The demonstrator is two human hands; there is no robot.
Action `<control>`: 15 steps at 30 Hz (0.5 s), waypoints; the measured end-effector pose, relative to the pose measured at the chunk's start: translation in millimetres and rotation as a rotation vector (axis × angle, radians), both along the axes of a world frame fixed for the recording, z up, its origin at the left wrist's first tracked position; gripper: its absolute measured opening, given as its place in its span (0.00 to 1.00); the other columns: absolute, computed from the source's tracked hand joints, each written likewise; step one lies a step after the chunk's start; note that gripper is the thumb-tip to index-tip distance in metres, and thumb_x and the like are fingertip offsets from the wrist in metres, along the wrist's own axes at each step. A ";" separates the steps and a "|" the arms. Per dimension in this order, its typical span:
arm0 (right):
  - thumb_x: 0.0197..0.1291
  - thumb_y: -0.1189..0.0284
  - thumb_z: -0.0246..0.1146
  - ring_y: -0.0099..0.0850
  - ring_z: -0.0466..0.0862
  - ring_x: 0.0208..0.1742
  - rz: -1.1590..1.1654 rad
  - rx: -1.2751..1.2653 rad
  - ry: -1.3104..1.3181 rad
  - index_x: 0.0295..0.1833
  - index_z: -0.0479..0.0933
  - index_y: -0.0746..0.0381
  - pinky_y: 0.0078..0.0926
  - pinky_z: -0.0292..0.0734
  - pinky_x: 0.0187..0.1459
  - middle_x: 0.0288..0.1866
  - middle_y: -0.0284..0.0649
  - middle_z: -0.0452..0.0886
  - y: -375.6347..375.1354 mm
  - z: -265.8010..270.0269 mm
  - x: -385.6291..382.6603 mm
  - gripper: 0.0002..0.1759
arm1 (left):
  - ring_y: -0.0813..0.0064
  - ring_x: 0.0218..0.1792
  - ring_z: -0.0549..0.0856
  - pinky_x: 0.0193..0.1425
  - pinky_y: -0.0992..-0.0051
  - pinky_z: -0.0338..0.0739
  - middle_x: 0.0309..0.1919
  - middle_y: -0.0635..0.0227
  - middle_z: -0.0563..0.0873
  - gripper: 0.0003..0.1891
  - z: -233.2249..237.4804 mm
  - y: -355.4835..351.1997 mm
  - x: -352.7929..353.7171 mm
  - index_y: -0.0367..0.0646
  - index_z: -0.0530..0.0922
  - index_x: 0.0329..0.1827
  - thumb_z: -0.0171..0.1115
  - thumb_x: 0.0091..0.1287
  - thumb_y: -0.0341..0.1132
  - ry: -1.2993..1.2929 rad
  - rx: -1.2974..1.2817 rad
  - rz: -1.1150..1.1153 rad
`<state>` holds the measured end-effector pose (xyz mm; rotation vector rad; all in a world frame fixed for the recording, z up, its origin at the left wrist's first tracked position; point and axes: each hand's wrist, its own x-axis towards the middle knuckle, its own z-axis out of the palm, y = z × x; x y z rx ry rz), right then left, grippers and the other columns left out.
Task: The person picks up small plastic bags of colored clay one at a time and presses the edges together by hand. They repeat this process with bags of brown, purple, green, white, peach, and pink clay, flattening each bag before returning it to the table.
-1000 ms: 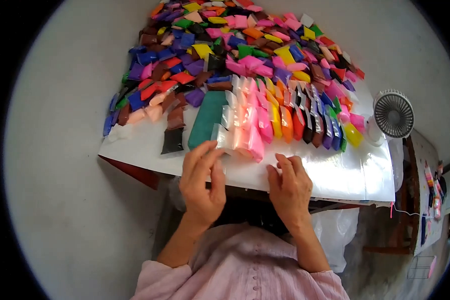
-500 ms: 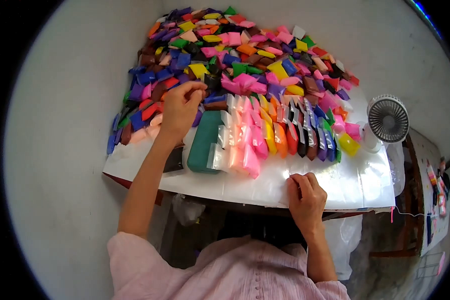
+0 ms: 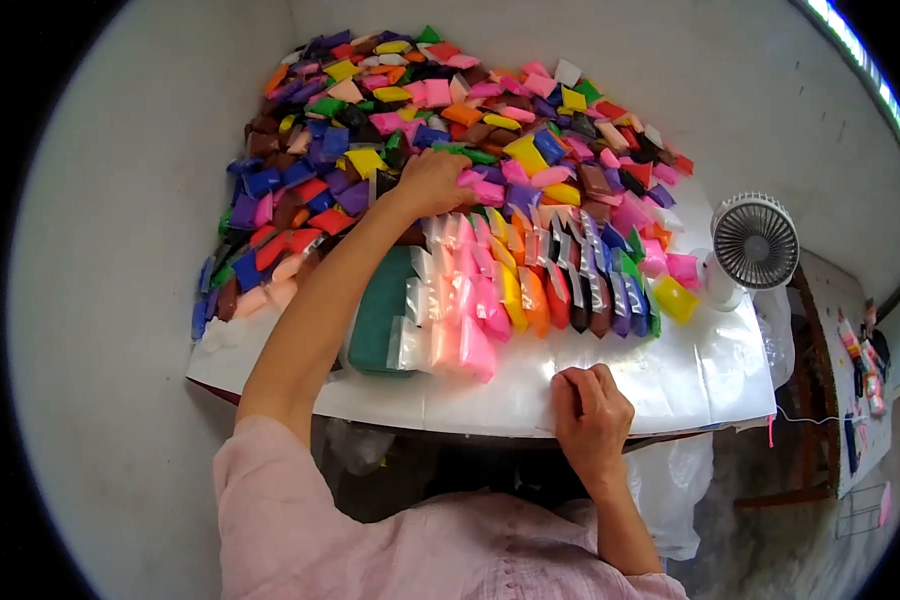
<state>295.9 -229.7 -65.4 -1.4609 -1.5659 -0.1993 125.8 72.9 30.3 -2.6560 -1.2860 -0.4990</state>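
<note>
My left hand (image 3: pixel 435 183) reaches over a heap of small colourful packets (image 3: pixel 365 162), fingers stretched out right at some bright pink packets (image 3: pixel 487 190). Below it, a row of clear-topped packets (image 3: pixel 510 290) stands sorted by colour, from pale peach and pink through yellow, orange, red, black, brown and blue to green. The peach end leans by a dark green block (image 3: pixel 378 318), partly behind my left forearm. My right hand (image 3: pixel 592 415) rests at the table's front edge, fingers curled in with nothing showing in them.
A white fan (image 3: pixel 755 243) stands at the right of the white-covered table (image 3: pixel 690 375), close to a yellow packet (image 3: pixel 676 299). Walls border the left and back. Plastic bags hang below the front edge, and a side table (image 3: pixel 850 370) with small items stands at far right.
My left hand has moved right, from beside a black packet to the pink packets. My right hand stays curled at the table edge. The whole view has shifted slightly.
</note>
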 end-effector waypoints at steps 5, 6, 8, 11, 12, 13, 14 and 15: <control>0.57 0.75 0.66 0.39 0.78 0.25 -0.011 -0.022 -0.009 0.37 0.77 0.60 0.35 0.73 0.26 0.30 0.40 0.75 -0.6 1.1 -1.1 0.05 | 0.54 0.44 0.85 0.52 0.60 0.78 0.42 0.53 0.86 0.24 -12.4 27.2 -3.6 0.39 0.81 0.53 0.66 0.59 0.46 -0.122 0.133 -0.021; 0.57 0.75 0.66 0.39 0.78 0.25 -0.009 -0.024 -0.009 0.37 0.77 0.60 0.35 0.73 0.26 0.30 0.40 0.75 -0.7 0.9 -0.8 0.05 | 0.55 0.41 0.86 0.48 0.62 0.80 0.39 0.54 0.87 0.23 -10.9 28.5 -6.4 0.39 0.81 0.52 0.66 0.59 0.46 -0.173 0.136 -0.019; 0.57 0.75 0.66 0.40 0.78 0.25 -0.003 -0.019 -0.005 0.37 0.77 0.60 0.36 0.73 0.26 0.30 0.40 0.75 -0.6 0.3 -0.4 0.05 | 0.56 0.37 0.86 0.45 0.63 0.80 0.38 0.60 0.88 0.19 -0.5 30.5 -17.5 0.42 0.82 0.48 0.65 0.60 0.45 -0.373 0.028 -0.045; 0.58 0.75 0.66 0.39 0.78 0.25 0.009 -0.003 0.006 0.37 0.77 0.60 0.35 0.73 0.26 0.30 0.40 0.74 -0.5 1.5 -0.7 0.05 | 0.73 0.37 0.85 0.42 0.71 0.79 0.37 0.68 0.87 0.15 38.4 -30.8 -18.1 0.41 0.82 0.47 0.64 0.64 0.42 -0.863 -0.478 -0.178; 0.58 0.75 0.66 0.39 0.78 0.25 0.011 0.002 0.008 0.37 0.77 0.61 0.35 0.72 0.26 0.29 0.40 0.74 -0.5 2.4 -0.9 0.05 | 0.82 0.37 0.84 0.42 0.75 0.79 0.37 0.70 0.87 0.14 52.0 -67.6 -17.3 0.40 0.82 0.48 0.63 0.67 0.41 -1.053 -0.712 -0.236; 0.58 0.75 0.66 0.38 0.78 0.25 0.014 0.004 0.010 0.37 0.77 0.61 0.35 0.72 0.26 0.29 0.40 0.74 -1.0 3.5 -0.7 0.04 | 0.83 0.38 0.83 0.42 0.77 0.78 0.38 0.72 0.86 0.13 59.8 -97.5 -17.1 0.40 0.82 0.48 0.63 0.68 0.40 -1.075 -0.774 -0.239; 0.59 0.75 0.66 0.37 0.78 0.24 0.053 -0.014 0.088 0.37 0.77 0.62 0.33 0.72 0.26 0.29 0.40 0.75 -2.6 5.6 -0.5 0.04 | 0.84 0.39 0.83 0.43 0.79 0.78 0.40 0.73 0.86 0.12 63.3 -124.8 -17.0 0.41 0.82 0.48 0.63 0.69 0.39 -1.095 -0.838 -0.241; 0.60 0.75 0.66 0.36 0.77 0.24 0.089 -0.031 0.167 0.37 0.78 0.63 0.32 0.71 0.26 0.28 0.40 0.75 -5.1 9.2 0.1 0.04 | 0.83 0.40 0.83 0.44 0.79 0.78 0.41 0.72 0.86 0.13 62.3 -147.9 -17.0 0.40 0.82 0.49 0.63 0.68 0.38 -1.106 -0.872 -0.316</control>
